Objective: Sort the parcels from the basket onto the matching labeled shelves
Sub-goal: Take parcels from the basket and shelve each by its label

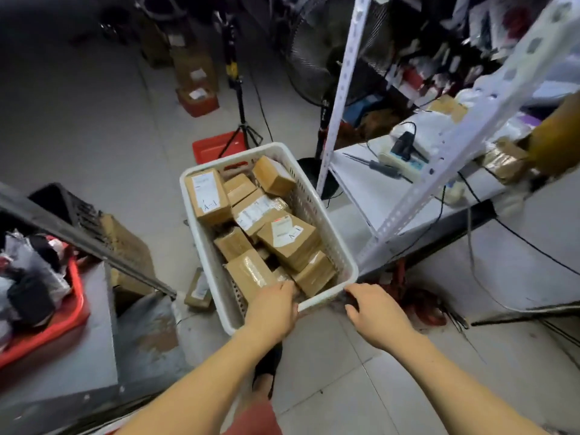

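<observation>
The white shelving unit (405, 196) stood to my right, its lower shelf carrying a power strip, cables and a few wrapped parcels; I could read no shelf labels from this angle. On the floor just beside its corner post sat the white basket (317, 202), packed with brown cardboard parcels lying at all angles. The larger box near the middle (290, 243) and the one at the far left (207, 196) both showed a handwritten mark that looked like "A-1".

My left hand (273, 309) was curled over the near rim, fingers dipping inside against the nearest parcels, so I judged it was gripping the basket. My right hand (375, 312) was just outside the near right corner, fingers relaxed, holding nothing.

I judged the step was steadying the basket and choosing a parcel. To do it well, I wanted the rim held firm, a top-lying box with its label showing taken first, and the mark read before turning to the shelves.
</observation>
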